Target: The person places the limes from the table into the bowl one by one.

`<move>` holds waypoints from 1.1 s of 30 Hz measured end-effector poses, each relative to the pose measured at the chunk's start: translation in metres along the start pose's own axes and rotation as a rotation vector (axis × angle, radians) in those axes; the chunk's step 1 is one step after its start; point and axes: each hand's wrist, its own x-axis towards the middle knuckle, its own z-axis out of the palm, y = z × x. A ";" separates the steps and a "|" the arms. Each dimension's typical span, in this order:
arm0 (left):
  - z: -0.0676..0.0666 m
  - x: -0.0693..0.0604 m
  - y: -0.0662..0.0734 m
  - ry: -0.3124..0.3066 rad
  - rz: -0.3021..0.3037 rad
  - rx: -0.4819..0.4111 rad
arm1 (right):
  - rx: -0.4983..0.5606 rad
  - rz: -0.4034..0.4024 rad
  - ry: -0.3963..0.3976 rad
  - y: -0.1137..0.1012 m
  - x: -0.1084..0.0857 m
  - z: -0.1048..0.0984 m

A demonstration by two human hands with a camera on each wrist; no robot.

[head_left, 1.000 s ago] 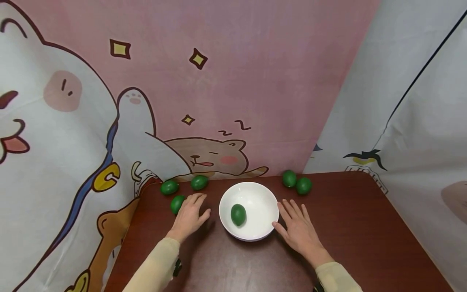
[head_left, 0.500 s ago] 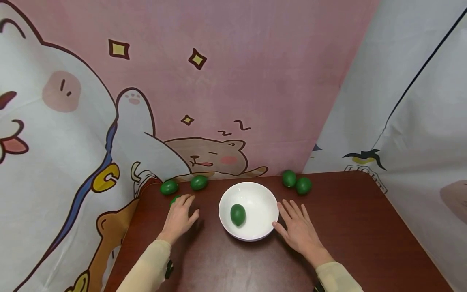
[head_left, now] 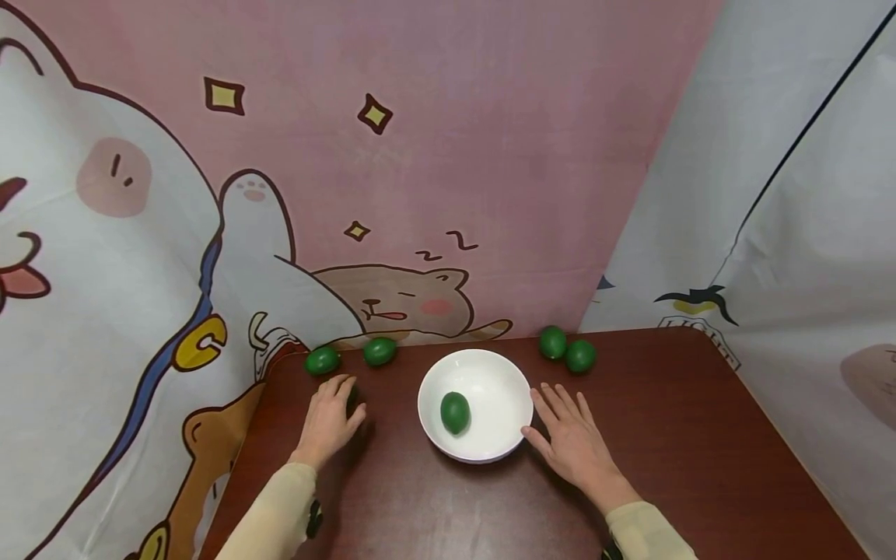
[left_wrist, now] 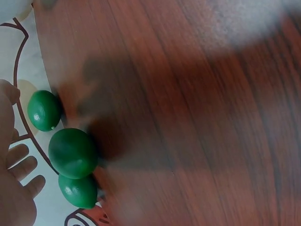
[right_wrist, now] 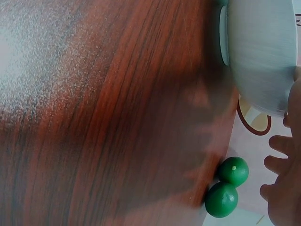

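A white bowl [head_left: 500, 404] stands on the table with one green fruit [head_left: 455, 413] inside. My left hand [head_left: 327, 420] hovers with spread, slightly bent fingers over another green fruit [head_left: 352, 398], which it partly hides. In the left wrist view a gap shows between the fingers [left_wrist: 23, 167] and the nearest fruit [left_wrist: 73, 153]. At the bowl's right side, my right hand [head_left: 574, 443] has its fingers spread, thumb and fingertips at the rim; the right wrist view shows it beside the bowl's outer wall [right_wrist: 263, 52].
Two green fruits [head_left: 323, 360] [head_left: 380, 351] lie at the table's back left edge. Two more [head_left: 553, 342] [head_left: 580, 356] sit together at the back, right of the bowl. A printed cloth [head_left: 525, 171] hangs behind the brown table [head_left: 700, 435].
My left hand has moved left, away from the bowl and over the nearest left fruit, covering part of it. My right hand has stayed beside the bowl.
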 end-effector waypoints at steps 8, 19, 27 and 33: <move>0.001 -0.001 -0.009 0.022 -0.024 0.000 | 0.001 0.000 -0.003 0.000 0.000 0.000; 0.003 0.000 -0.018 -0.024 -0.110 -0.028 | 0.002 -0.003 -0.005 0.000 0.000 -0.001; 0.002 0.000 -0.020 -0.061 -0.167 -0.052 | -0.021 -0.013 0.016 0.001 0.000 0.000; 0.002 0.002 -0.021 -0.090 -0.191 -0.054 | -0.028 -0.023 0.026 0.002 -0.001 0.001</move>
